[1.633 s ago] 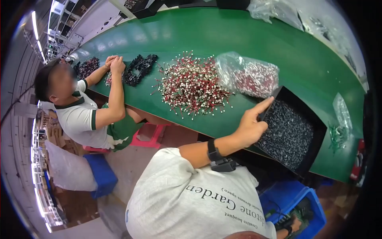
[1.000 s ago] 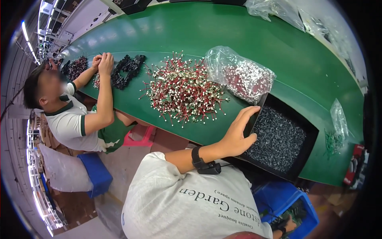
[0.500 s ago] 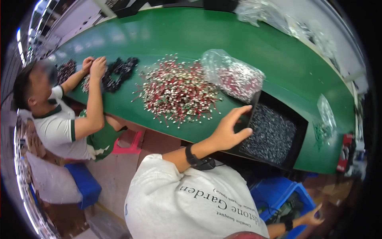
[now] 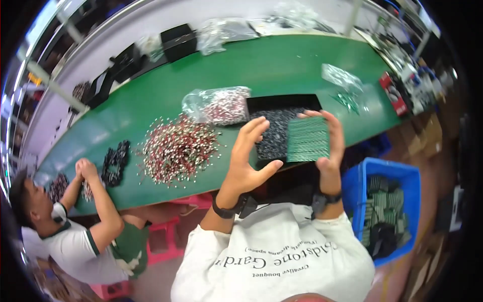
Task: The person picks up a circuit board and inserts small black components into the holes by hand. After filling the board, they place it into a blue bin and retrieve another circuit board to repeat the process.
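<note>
One green ribbed panel (image 4: 308,141) now shows right of the frame's centre, over the black tray (image 4: 284,102), my right hand (image 4: 336,146) grasping its edges; my left hand (image 4: 241,163), formerly at the tray's rim, spreads its fingers, holding nothing, so both hands flank the panel.

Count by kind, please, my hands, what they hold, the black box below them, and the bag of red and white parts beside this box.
Hands, left hand and right hand: 2
Green panel: 1
Black box: 1
Bag: 1
Total: 5
</note>
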`<state>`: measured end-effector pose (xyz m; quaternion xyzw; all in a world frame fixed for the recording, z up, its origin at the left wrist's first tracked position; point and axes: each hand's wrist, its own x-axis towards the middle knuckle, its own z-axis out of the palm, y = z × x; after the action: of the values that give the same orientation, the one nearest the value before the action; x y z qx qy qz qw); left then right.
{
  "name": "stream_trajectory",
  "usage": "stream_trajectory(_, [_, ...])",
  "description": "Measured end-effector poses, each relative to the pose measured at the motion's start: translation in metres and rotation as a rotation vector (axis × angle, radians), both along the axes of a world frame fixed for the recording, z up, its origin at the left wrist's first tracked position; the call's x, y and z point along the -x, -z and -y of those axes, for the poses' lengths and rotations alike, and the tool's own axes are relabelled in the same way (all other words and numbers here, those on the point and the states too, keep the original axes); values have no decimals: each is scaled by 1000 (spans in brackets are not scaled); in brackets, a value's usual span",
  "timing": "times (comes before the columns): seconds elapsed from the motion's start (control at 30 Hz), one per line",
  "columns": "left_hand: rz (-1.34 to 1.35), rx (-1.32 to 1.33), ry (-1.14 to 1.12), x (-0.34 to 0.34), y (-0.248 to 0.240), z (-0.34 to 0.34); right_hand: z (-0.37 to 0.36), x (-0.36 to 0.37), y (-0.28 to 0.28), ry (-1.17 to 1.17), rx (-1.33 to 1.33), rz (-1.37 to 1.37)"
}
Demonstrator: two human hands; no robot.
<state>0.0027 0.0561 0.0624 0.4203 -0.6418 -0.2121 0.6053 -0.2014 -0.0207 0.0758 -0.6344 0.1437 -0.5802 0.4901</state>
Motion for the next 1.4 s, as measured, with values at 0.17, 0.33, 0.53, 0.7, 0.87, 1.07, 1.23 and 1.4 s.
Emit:
stream_trajectory(0.17, [-559, -175, 514, 23, -9, 0, -7, -7, 1, -216, -97, 299])
stream_trajectory(0.33, [-721, -173, 677, 34, -20, 6, -12, -13, 3, -242, -49, 296])
stream_trajectory(0.53, [-1296, -442, 918, 54, -16, 39, 13, -8, 37, -151, 103, 92])
stream_trajectory(0.7, [-1138, -555, 912, 14, -29, 51, 39, 12, 7, 55, 350, -422])
stream_trajectory(0.87, [-401, -360, 305, -7, 1, 70, 54, -9, 11, 212, 124, -464])
stream_trajectory(1.07, [-133, -284, 315, 8, 15, 93, 61, -10, 41, 311, 267, -743])
stream_trajectory(1.23, [-155, -307, 364, 7, 23, 92, 62, -24, 19, 235, 277, -671])
stream_trajectory(1.4, [-156, -375, 323, 9, 23, 99, 71, -15, 32, 178, 252, -748])
